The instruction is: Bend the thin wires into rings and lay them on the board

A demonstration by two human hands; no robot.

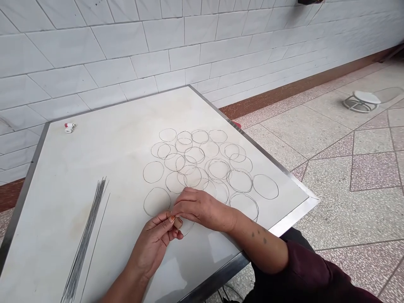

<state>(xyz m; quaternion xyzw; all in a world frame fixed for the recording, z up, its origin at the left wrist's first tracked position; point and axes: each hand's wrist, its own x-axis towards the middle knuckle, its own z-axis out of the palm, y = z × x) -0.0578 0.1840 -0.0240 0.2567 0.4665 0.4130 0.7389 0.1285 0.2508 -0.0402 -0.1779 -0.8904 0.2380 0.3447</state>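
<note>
Near the front of the white table (pixel 126 143), my left hand (pixel 158 235) and my right hand (pixel 202 209) meet with fingers pinched on a thin wire ring (pixel 189 231), partly hidden under them. A tan wrap is visible around a finger between the hands. Behind and to the right of the hands lie several thin wire rings (pixel 153 172), many overlapping. To the left lies a bundle of straight wires (pixel 85 240), with a single wire (pixel 96 244) apart from it on its right.
Small white and red items (pixel 69 127) sit at the table's far left corner. A tiled wall (pixel 120 42) runs behind the table. On the floor at the right stands a low round stool (pixel 362 101). The table has a metal edge (pixel 268 151).
</note>
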